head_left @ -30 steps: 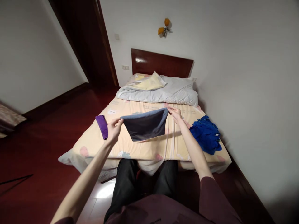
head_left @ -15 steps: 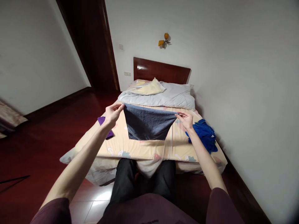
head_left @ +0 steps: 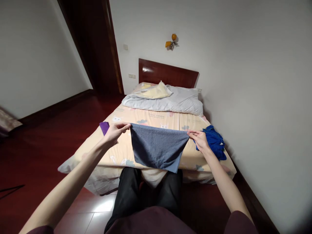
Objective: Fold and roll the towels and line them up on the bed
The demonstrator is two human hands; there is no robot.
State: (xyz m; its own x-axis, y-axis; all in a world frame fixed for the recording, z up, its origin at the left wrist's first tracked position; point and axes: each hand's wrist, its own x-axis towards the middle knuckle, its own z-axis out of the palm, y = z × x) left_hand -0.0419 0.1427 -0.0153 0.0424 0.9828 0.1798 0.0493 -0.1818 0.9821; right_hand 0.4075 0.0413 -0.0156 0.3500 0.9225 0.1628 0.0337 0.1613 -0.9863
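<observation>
A blue-grey towel (head_left: 159, 146) hangs stretched between my two hands above the near end of the bed. My left hand (head_left: 118, 131) pinches its upper left corner, and my right hand (head_left: 198, 139) pinches the upper right one. The towel's lower edge dangles in front of my knees. Partly covered by my left hand and wrist, a purple cloth (head_left: 104, 127) lies on the bed. Close beyond my right hand is a crumpled heap of bright blue fabric (head_left: 214, 143).
The bed (head_left: 97, 156) has a pale yellow patterned sheet. A grey-white quilt (head_left: 180, 100) lies bunched before the dark wooden headboard (head_left: 165, 72). A wall (head_left: 273, 113) stands along the right side. Dark red flooring (head_left: 48, 139) spreads to the left.
Both hands have come down and nearer to me with the towel, and its lower edge now hangs over the bed's near edge. The purple and blue fabrics stay on the bed.
</observation>
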